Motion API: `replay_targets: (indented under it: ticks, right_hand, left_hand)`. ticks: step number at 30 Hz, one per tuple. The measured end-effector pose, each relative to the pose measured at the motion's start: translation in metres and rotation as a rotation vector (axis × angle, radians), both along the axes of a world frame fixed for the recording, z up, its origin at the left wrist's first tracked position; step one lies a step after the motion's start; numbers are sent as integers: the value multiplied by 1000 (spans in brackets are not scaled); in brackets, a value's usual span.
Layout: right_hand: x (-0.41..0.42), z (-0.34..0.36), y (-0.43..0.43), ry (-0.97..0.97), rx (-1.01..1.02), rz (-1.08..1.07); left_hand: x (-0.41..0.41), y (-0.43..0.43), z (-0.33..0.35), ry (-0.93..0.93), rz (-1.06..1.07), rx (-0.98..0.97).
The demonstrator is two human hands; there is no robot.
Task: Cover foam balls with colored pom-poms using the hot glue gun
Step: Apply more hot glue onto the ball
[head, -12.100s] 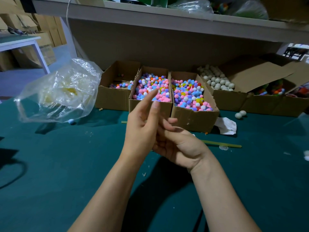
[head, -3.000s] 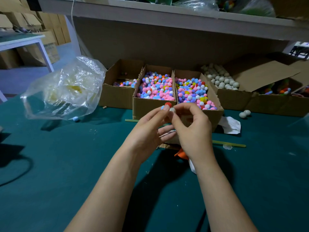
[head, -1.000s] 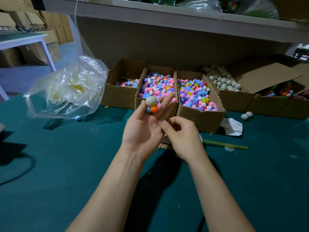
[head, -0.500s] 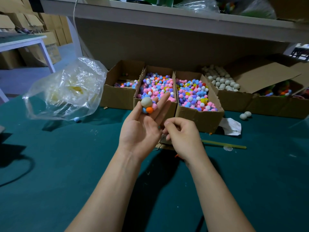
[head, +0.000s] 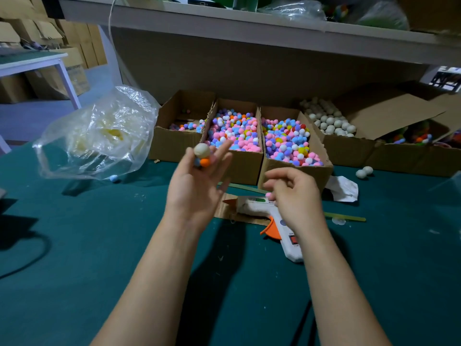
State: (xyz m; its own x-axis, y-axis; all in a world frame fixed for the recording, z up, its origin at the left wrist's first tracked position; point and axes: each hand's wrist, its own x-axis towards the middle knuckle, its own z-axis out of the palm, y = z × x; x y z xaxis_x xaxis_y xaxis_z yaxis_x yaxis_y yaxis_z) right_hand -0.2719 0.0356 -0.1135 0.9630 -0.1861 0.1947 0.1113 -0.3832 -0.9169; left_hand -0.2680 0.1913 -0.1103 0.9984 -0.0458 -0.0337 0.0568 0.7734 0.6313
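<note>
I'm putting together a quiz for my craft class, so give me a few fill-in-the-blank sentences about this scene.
The left hand holds a foam ball with an ____ pom-pom beneath it.
The right hand pinches a ____ pom-pom.
The glue gun lies on a ____ scrap.
Missing words: orange, pink, cardboard.

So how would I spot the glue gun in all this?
Find the row of open cardboard boxes on the dark green table. Just in front of them, partly behind the right hand, lies the white plastic hot glue gun. Nothing nearby shares its orange trigger and nozzle.
</note>
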Motion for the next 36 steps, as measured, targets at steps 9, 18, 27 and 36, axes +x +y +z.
replay_targets:
  ticks: [9, 18, 27, 36]
  right_hand:
    - [-15, 2, -36, 528, -792, 105]
    - [-17, 3, -42, 554, -503, 174]
    - [-19, 5, -54, 360, 122, 197]
    - [-19, 22, -29, 99, 758, 310]
  left_hand:
    - [13, 6, -18, 319, 203, 203]
    - [21, 9, -26, 454, 117, 126]
    - [18, 10, -23, 470, 131, 116]
    - [14, 5, -17, 379, 81, 119]
